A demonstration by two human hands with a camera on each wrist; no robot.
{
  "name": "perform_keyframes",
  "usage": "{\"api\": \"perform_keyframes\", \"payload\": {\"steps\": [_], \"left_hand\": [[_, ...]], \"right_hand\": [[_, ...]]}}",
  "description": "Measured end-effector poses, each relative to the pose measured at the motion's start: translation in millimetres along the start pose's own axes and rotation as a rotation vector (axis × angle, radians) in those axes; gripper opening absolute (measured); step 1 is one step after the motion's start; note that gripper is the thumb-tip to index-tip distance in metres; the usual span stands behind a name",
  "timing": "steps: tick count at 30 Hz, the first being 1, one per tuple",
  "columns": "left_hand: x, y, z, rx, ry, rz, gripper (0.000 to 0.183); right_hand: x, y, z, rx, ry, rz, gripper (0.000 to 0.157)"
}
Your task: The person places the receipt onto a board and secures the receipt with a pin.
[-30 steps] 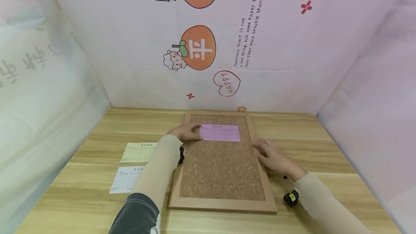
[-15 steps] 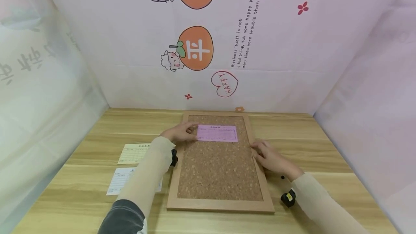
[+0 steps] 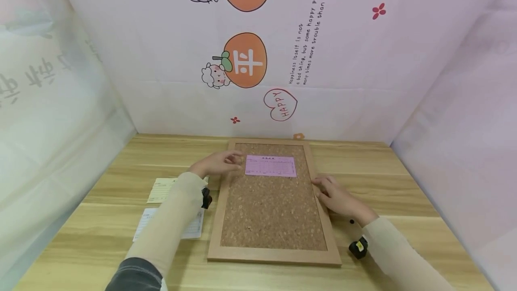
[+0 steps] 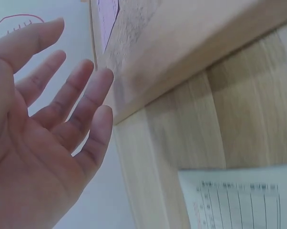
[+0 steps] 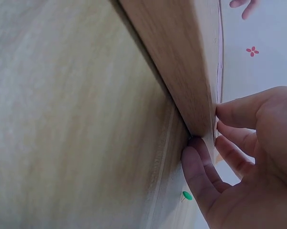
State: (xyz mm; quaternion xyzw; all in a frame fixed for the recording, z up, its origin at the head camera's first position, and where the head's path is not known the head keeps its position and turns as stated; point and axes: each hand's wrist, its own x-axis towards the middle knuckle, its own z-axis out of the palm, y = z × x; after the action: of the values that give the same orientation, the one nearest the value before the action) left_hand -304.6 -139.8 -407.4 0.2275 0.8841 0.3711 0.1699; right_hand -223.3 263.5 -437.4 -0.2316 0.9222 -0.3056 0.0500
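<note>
A wood-framed corkboard [image 3: 274, 210] lies on the table, with a pink printed paper slip [image 3: 270, 166] on its upper part. My left hand [image 3: 216, 163] hovers over the frame's left side, just left of the slip. In the left wrist view its fingers [image 4: 72, 90] are loosely spread and hold nothing. At the right side of the frame, my right hand [image 3: 337, 196] grips the edge. Seen from the right wrist, some fingertips [image 5: 193, 162] sit low at the frame's underside while others touch its upper face.
Left of the corkboard lie a yellow printed slip [image 3: 159, 191] and a white printed slip [image 3: 144, 221], both partly covered by the left sleeve. A green push pin [image 5: 187, 195] lies by the frame near the right hand. Printed cloth walls [image 3: 343, 111] enclose the table.
My left hand has come off the pink slip's left edge and drawn back to the left. The slip stays in place on the cork. My right hand keeps its place at the frame.
</note>
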Motion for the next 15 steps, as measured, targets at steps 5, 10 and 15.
{"api": "perform_keyframes", "payload": {"steps": [5,10,15], "left_hand": [[-12.0,-4.9,-7.3,-0.003,0.043,0.009,0.051],[-28.5,-14.4,-14.9,-0.013,0.103,0.02,0.049],[-45.8,-21.4,-21.6,-0.038,0.121,0.019,0.045]], "right_hand": [[0,2,1.1,0.011,-0.004,0.016,0.04],[-1,4,1.4,0.023,-0.011,0.008,0.04],[0,3,1.8,0.024,-0.003,0.01,0.039]]}}
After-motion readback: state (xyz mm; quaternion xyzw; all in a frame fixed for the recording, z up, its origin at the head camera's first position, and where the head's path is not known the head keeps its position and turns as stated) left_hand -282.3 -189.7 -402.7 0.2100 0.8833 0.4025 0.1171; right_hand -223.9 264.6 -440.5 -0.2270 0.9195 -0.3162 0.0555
